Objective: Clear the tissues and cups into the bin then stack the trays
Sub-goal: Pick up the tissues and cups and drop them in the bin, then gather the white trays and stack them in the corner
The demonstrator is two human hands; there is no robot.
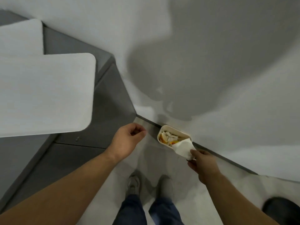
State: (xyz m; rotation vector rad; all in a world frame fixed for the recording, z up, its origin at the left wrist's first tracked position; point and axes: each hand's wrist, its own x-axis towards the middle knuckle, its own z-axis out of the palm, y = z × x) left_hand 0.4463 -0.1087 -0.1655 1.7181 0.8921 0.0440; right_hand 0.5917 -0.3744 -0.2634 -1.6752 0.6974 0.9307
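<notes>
The tissue is pinched by the right hand over the near rim of the bin, at 11 o'clock from that hand, presumably so that release drops it inside. The left hand, at 9 o'clock from the bin, is loosely curled and empty.

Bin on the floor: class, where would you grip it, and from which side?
Probably the bare left end of the bin rim, from the open floor side: its back stands against the wall and the tissue hides its right end.
</notes>
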